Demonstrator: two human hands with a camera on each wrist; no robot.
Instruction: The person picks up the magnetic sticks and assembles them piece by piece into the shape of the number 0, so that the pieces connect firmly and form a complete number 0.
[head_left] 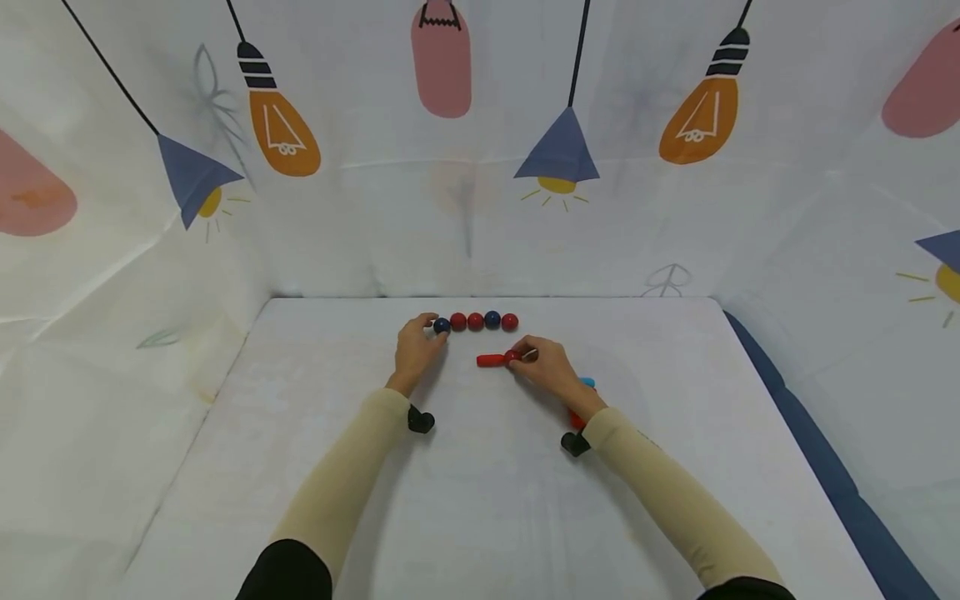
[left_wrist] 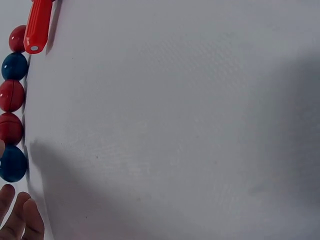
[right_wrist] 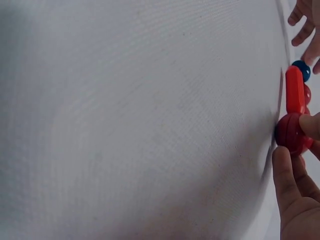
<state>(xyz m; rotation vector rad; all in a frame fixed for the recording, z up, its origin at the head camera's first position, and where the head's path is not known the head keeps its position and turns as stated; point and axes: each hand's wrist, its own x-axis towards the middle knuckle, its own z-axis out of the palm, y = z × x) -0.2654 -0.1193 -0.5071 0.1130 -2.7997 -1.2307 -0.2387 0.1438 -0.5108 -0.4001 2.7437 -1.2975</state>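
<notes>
Balls (head_left: 476,322): six are showing on the white table (head_left: 480,500), four red and two blue; five are forming a row near the far edge.
Row order: from your left it is running blue, red, red, blue, red, neighbours touching in the left wrist view.
Left hand (head_left: 417,350): you are holding its thumb and fingers apart around the one blue ball (head_left: 442,326) at the row's left end; you cannot tell whether they are pinching it.
Right hand (head_left: 551,367): you are pinching one red ball (head_left: 513,356), the sixth, between thumb and fingertips, just nearer you than the row.
Red rod (head_left: 491,361): one is lying beside that pinched ball, its end touching it and its length pointing left.
Right wrist: one blue piece (head_left: 587,382) and some red (head_left: 577,420) are showing beside it, partly hidden; you cannot count the red pieces.
Backdrop (head_left: 480,233): two orange bulbs (head_left: 286,133) are showing.
</notes>
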